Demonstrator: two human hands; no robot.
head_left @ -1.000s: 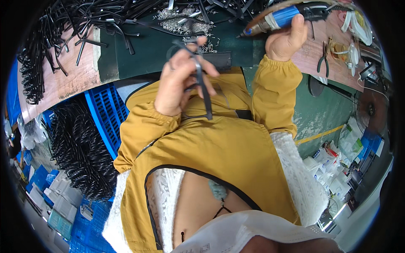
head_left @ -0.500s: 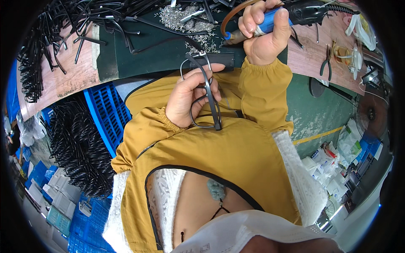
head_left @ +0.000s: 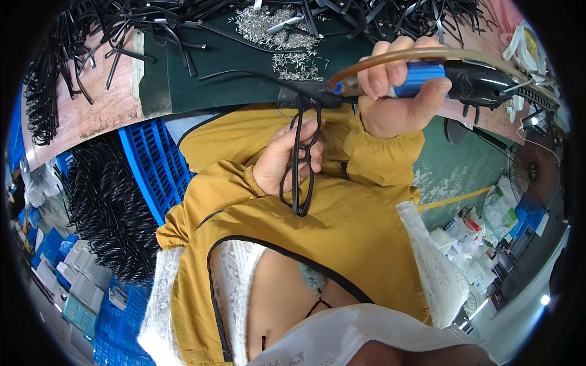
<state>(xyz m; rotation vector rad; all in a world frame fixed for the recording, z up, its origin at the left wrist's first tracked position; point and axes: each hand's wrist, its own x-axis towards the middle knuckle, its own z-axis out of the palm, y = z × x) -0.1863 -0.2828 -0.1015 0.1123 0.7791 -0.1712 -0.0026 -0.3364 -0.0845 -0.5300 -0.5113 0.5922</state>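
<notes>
two hands [head_left: 397, 116], eyeglasses [head_left: 295, 177], driver [head_left: 421, 78], unreadable mask mark [head_left: 296, 358]

- An eyewear workshop: black spectacle temples [head_left: 168, 38] heaped on a workbench [head_left: 67, 133]
- tiny metal pieces [head_left: 262, 25] piled on a green mat [head_left: 183, 91]
- a power screwdriver [head_left: 425, 78]
- a blue plastic crate [head_left: 146, 152]
- scuffed green floor [head_left: 455, 168] with a yellow line [head_left: 455, 199]

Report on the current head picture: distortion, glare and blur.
In the head view, the workbench's near edge bows into an arc and the corners go black; in the head view, a bright light spot glares near the lower right rim; in the head view, the eyeglass frame has a readable outline, with no strong blur.
</notes>
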